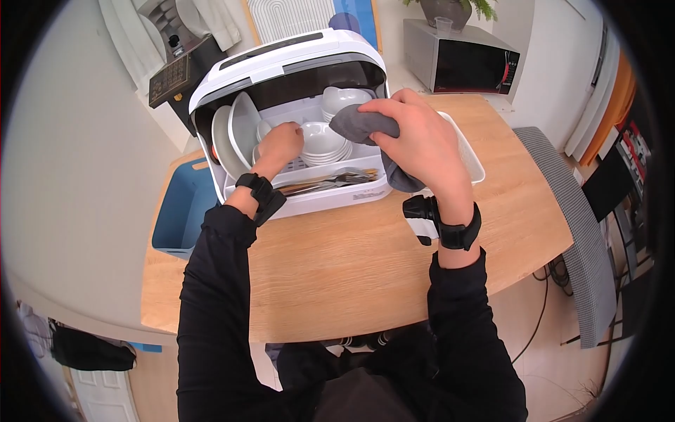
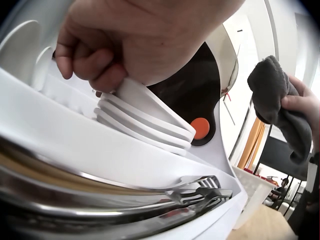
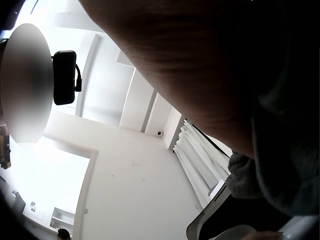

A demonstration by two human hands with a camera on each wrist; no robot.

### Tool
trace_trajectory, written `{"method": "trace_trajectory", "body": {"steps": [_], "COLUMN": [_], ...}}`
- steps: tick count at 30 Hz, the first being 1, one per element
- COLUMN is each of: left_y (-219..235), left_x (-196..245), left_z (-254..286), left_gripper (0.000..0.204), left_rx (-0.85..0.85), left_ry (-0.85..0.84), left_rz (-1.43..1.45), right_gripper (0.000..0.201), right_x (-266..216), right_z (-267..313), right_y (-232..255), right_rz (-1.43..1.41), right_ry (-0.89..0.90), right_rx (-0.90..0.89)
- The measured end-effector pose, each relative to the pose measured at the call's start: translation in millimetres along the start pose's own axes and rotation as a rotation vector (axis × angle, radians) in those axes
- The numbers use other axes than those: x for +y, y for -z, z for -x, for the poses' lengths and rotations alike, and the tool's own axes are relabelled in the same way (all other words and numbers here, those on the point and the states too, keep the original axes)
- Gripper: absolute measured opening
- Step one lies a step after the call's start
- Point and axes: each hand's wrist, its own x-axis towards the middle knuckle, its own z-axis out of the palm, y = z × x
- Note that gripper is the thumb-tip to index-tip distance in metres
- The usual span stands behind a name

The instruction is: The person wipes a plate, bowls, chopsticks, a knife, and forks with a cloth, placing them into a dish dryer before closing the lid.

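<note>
Inside an open white dish box (image 1: 330,204), my left hand (image 1: 283,144) has curled fingers at the left rim of a white bowl (image 1: 322,139) on top of a small stack. In the left wrist view this bowl (image 2: 152,107) slants more than those below it, and my thumb is hidden. My right hand (image 1: 422,137) grips a bunched dark grey cloth (image 1: 365,125) over the right side of the box, and part of the cloth hangs below the palm. Large white plates (image 1: 242,126) stand upright left of my left hand.
Cutlery (image 1: 327,181) lies in the box's front tray. More white bowls (image 1: 344,98) are stacked behind. A blue bin (image 1: 184,211) stands left of the box, a white basket (image 1: 472,158) right. A microwave (image 1: 460,60) is at the back right. The wooden table (image 1: 337,281) extends in front.
</note>
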Motion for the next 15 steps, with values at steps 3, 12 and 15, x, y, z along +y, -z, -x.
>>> {"method": "trace_trajectory", "body": {"steps": [3,12,15], "left_y": [6,9,10], "left_x": [5,2,5], "left_z": [1,-9,-11], "left_gripper": [0.029,0.024,0.025], "left_rx": [-0.019,-0.013,-0.002], "left_ry": [-0.051,-0.292,-0.299], "left_rz": [-0.041,-0.187,-0.183], "right_gripper": [0.034,0.034,0.034], "right_x": [-1,-2,-3], "right_z": [-1,0,0], "right_y": [-1,-2,-2], "right_rz": [-0.002,0.017,0.02], "right_ry": [0.002,0.011,0.01], "right_rx": [-0.009,-0.003,0.0]}}
